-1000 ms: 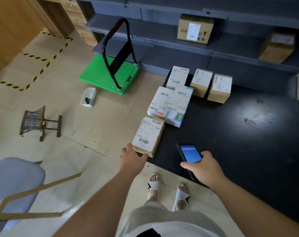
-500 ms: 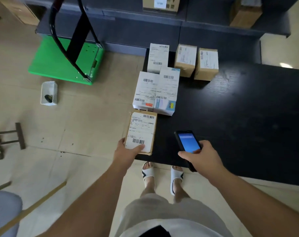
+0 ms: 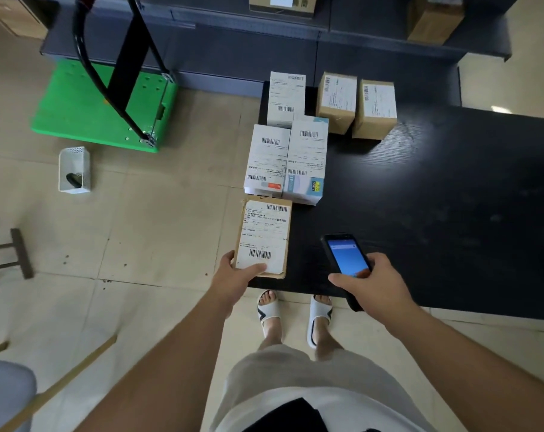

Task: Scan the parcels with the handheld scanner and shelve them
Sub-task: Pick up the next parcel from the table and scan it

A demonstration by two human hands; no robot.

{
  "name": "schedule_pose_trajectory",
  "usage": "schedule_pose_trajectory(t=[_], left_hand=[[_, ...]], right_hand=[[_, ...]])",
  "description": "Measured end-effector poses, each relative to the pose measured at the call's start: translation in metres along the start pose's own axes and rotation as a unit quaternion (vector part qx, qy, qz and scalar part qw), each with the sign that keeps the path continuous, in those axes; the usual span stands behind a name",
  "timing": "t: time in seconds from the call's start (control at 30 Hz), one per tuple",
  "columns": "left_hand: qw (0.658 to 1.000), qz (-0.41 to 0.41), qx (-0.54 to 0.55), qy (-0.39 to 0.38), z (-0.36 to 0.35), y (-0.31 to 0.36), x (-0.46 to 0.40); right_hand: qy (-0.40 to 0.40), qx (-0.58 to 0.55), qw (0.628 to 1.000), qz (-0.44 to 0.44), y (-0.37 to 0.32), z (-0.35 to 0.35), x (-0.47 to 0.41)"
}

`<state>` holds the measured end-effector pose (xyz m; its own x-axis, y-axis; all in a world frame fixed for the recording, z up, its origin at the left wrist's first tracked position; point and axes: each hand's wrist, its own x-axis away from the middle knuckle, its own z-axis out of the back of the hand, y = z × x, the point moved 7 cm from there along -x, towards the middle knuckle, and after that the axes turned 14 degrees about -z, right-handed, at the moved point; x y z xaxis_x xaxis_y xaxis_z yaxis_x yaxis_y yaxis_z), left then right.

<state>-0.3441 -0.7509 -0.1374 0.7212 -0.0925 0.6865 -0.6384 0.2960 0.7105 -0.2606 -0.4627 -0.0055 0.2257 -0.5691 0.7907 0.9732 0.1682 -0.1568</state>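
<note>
The flat brown cardboard parcel with a white shipping label (image 3: 263,241) lies at the near left corner of the black tabletop (image 3: 451,213), long axis pointing away from the person. The left hand (image 3: 233,280) grips its near end; just right of the parcel, the right hand (image 3: 375,285) holds the black handheld scanner with a lit blue screen (image 3: 345,255).

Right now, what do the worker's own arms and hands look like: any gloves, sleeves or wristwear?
Both forearms are bare up to the frame edge, with no sleeve showing. The left hand and the right hand wear no gloves, and no rings, watch or wristband show on the visible sides.
</note>
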Motion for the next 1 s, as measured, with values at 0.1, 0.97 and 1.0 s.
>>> schedule_pose_trajectory(t=[0.1, 0.97, 1.0], left_hand=[[1.0, -0.005, -0.007, 0.005, -0.001, 0.004, 0.005], [0.986, -0.092, 0.083, 0.116, -0.104, 0.07, 0.107], [0.984, -0.103, 0.085, 0.12, -0.112, 0.073, 0.111]], right_hand=[[0.008, -0.001, 1.0, 0.004, 0.003, 0.004, 0.003], [-0.088, -0.05, 0.981, 0.165, 0.072, 0.128, 0.012], [-0.091, -0.046, 0.98, 0.171, 0.077, 0.133, 0.013]])
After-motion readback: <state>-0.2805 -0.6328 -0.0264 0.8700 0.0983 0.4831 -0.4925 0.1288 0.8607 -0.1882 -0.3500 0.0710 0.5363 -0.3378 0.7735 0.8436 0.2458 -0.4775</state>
